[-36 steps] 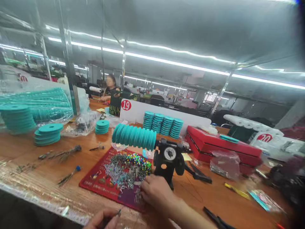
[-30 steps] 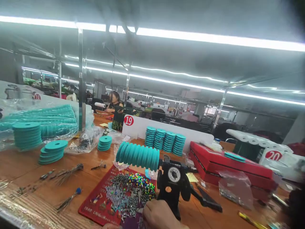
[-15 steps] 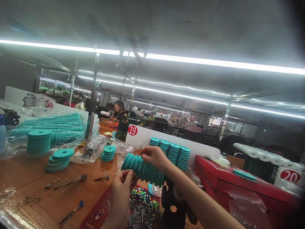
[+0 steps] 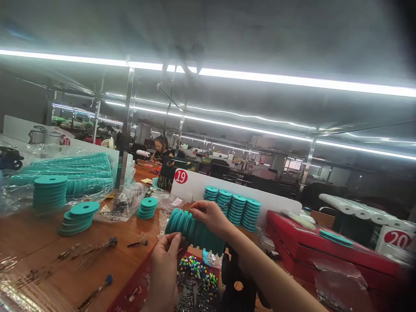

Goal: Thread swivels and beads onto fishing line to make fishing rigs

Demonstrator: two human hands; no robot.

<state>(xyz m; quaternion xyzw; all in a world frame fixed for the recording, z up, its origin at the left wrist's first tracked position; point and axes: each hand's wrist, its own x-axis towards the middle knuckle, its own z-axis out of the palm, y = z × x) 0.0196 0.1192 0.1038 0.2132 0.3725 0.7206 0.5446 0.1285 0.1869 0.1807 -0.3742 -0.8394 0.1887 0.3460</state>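
Note:
A row of teal foam spools (image 4: 186,225) lies on its side, pressed together like a roll, above a black stand (image 4: 235,277). My left hand (image 4: 164,264) is at the roll's near left side, thumb and forefinger pinched together against the spool edges. Over the top, my right hand (image 4: 209,219) has its thumb and fingertips closed at the rims. Whatever either pinch holds is too small to make out. Below the roll, a red tray (image 4: 130,290) contains colourful round-headed pins (image 4: 198,268) and small metal pieces (image 4: 191,294).
Stacked teal spools (image 4: 85,210) stand at left, beside a plastic-wrapped teal bundle (image 4: 74,171). More stacks (image 4: 238,208) line a white divider marked 19. Thin tools (image 4: 97,292) lie on the wooden table. A red box (image 4: 292,242) is at right. A person (image 4: 161,149) sits further back.
The view has shifted slightly. Both hands keep nearly the same places at the spools, and my right fingertips have moved a little to the left.

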